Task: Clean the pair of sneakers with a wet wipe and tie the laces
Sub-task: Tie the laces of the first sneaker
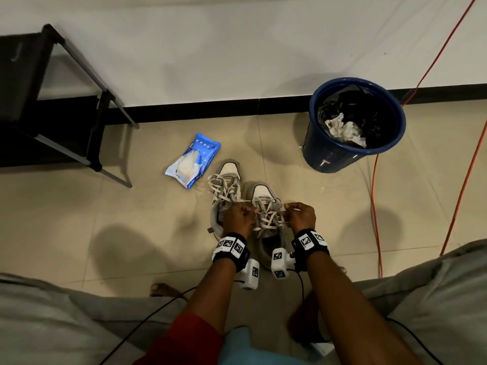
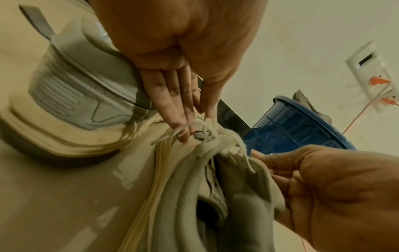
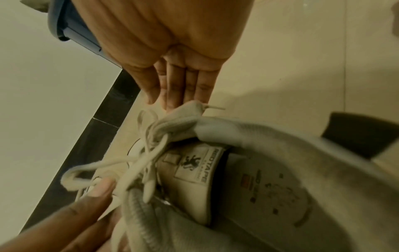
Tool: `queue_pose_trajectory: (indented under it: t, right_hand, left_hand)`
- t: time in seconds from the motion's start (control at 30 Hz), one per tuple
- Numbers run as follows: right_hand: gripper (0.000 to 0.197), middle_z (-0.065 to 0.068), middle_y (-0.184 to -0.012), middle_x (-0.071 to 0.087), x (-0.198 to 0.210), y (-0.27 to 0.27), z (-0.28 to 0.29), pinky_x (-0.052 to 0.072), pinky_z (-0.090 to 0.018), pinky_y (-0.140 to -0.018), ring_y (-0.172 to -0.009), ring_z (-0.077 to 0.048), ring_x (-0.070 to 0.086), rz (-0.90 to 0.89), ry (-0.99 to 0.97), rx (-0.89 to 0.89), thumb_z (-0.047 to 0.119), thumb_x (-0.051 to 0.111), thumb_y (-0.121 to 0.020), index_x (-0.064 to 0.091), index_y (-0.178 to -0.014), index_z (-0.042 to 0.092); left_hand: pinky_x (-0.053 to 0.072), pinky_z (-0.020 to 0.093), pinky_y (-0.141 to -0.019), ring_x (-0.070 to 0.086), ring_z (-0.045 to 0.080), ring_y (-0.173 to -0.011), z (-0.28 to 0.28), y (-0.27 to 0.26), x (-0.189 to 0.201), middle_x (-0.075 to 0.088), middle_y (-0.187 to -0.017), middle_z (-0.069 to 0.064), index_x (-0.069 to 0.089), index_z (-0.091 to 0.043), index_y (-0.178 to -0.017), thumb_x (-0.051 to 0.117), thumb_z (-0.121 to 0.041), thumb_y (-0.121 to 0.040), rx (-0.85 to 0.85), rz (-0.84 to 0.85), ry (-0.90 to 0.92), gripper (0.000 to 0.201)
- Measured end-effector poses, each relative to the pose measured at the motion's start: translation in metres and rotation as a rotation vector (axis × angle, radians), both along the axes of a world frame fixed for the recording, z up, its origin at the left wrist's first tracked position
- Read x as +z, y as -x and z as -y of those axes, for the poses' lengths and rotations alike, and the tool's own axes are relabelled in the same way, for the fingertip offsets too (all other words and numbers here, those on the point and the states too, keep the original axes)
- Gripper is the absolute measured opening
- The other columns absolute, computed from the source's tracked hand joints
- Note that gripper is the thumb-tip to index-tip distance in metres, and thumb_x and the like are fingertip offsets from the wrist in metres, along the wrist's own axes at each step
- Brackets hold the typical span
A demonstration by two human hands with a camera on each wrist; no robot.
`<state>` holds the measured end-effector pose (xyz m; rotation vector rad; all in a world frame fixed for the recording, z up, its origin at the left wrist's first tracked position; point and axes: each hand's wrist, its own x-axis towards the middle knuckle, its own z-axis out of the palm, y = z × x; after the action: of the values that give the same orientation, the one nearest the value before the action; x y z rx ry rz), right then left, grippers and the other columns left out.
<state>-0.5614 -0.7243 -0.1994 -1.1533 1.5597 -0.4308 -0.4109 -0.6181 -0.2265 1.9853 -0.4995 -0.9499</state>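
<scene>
Two grey and white sneakers stand side by side on the tiled floor. The left sneaker point(image 1: 226, 180) has its laces loose; its heel point(image 2: 71, 95) shows in the left wrist view. Both hands work over the right sneaker point(image 1: 264, 196). My left hand point(image 1: 247, 211) pinches one lace point(image 2: 207, 122) between thumb and fingers on the shoe's left side. My right hand point(image 1: 289, 207) pinches the other lace on the right side, its tip point(image 3: 215, 107) sticking out past the fingers. A lace loop point(image 3: 86, 170) lies by the tongue label point(image 3: 194, 170).
A blue pack of wet wipes point(image 1: 193, 159) lies on the floor left of the sneakers. A blue bin point(image 1: 329, 154) with used wipes stands at the right by the wall. An orange cable point(image 1: 376, 206) runs down the right side. A black rack point(image 1: 52, 114) stands far left.
</scene>
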Motion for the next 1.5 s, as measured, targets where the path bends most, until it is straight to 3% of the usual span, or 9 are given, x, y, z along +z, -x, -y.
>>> queue_pose_trajectory:
  t: [0.13,0.23,0.4,0.6,0.87,1.07,1.2,1.4,1.5]
  right_hand:
    - [0.017,0.004,-0.065,0.067,0.020,0.003,-0.004,0.056,-0.027,-0.063,-0.061,-0.013,0.064,0.044,-0.180,0.056,0.002,0.055,-0.087,0.069,-0.084,0.011]
    - [0.007,-0.001,-0.065,0.068,0.022,0.006,-0.002,0.052,-0.023,-0.057,-0.061,-0.014,0.064,0.102,-0.206,0.103,0.004,0.063,-0.084,0.070,-0.083,0.006]
    - [0.033,0.001,-0.041,0.056,0.023,0.007,0.004,0.041,-0.016,-0.042,-0.042,-0.009,0.051,0.022,-0.059,0.222,-0.008,0.067,-0.072,0.062,-0.045,0.011]
    - [0.026,-0.002,-0.072,0.074,0.017,0.011,0.002,0.055,-0.026,-0.067,-0.069,-0.016,0.070,0.014,-0.004,0.357,-0.003,0.078,-0.064,0.078,-0.075,0.020]
    - [0.009,-0.006,-0.080,0.070,0.012,-0.001,-0.011,0.054,-0.023,-0.065,-0.072,-0.019,0.067,-0.076,0.255,0.320,0.004,0.065,-0.082,0.064,-0.085,0.013]
    - [0.005,-0.015,-0.077,0.070,0.004,0.005,-0.015,0.058,-0.038,-0.067,-0.073,-0.030,0.068,0.182,-0.009,0.115,-0.001,0.066,-0.083,0.067,-0.083,0.004]
    - [0.020,-0.011,-0.067,0.067,0.002,0.008,-0.019,0.052,-0.029,-0.063,-0.064,-0.023,0.061,0.204,-0.042,0.069,-0.015,0.057,-0.077,0.072,-0.086,-0.003]
    - [0.015,-0.005,-0.066,0.068,0.001,0.010,-0.019,0.053,-0.031,-0.065,-0.061,-0.017,0.062,0.170,0.019,0.202,-0.010,0.069,-0.075,0.072,-0.079,0.005]
    - [0.018,-0.010,-0.070,0.066,-0.004,0.009,-0.018,0.054,-0.030,-0.059,-0.062,-0.021,0.062,0.203,-0.016,0.056,-0.006,0.057,-0.086,0.065,-0.077,0.008]
  left_hand:
    - [0.060,0.037,-0.072,0.071,0.014,-0.074,-0.010,0.009,0.022,0.075,-0.078,-0.004,0.074,-0.025,-0.082,0.078,-0.028,-0.077,-0.139,0.130,0.010,0.007]
    - [0.059,0.037,-0.076,0.071,0.013,-0.082,-0.011,0.011,0.025,0.076,-0.088,-0.006,0.076,-0.031,-0.094,0.063,-0.021,-0.076,-0.242,0.227,0.037,0.024]
    - [0.059,0.034,-0.075,0.070,0.012,-0.080,-0.015,0.014,0.036,0.076,-0.092,-0.004,0.079,-0.026,-0.097,0.073,-0.020,-0.081,-0.403,0.323,0.032,0.018]
    - [0.052,0.043,-0.078,0.062,0.025,-0.090,-0.012,0.014,0.029,0.067,-0.099,0.002,0.062,-0.025,-0.100,0.061,-0.021,-0.087,-0.527,0.498,0.033,0.013]
    - [0.048,0.043,-0.074,0.058,0.031,-0.089,-0.020,0.019,0.030,0.060,-0.104,0.010,0.051,-0.008,-0.107,0.031,-0.042,-0.089,-0.470,0.466,0.113,0.043]
    - [0.056,0.039,-0.081,0.066,0.018,-0.092,-0.015,0.015,0.029,0.068,-0.105,-0.001,0.062,-0.020,-0.109,0.062,-0.019,-0.089,-0.414,0.368,0.094,0.021]
    - [0.057,0.037,-0.079,0.066,0.011,-0.086,-0.011,0.011,0.030,0.070,-0.097,-0.006,0.069,-0.025,-0.094,0.069,-0.019,-0.086,-0.410,0.326,0.127,0.010]
    - [0.054,0.042,-0.077,0.067,0.025,-0.088,-0.010,0.005,0.025,0.071,-0.097,0.004,0.061,-0.019,-0.098,0.055,-0.038,-0.093,-0.409,0.320,0.050,0.021]
    - [0.056,0.048,-0.082,0.068,0.026,-0.093,-0.015,0.002,0.017,0.069,-0.101,0.004,0.055,-0.032,-0.101,0.047,-0.049,-0.093,-0.333,0.125,0.009,0.020]
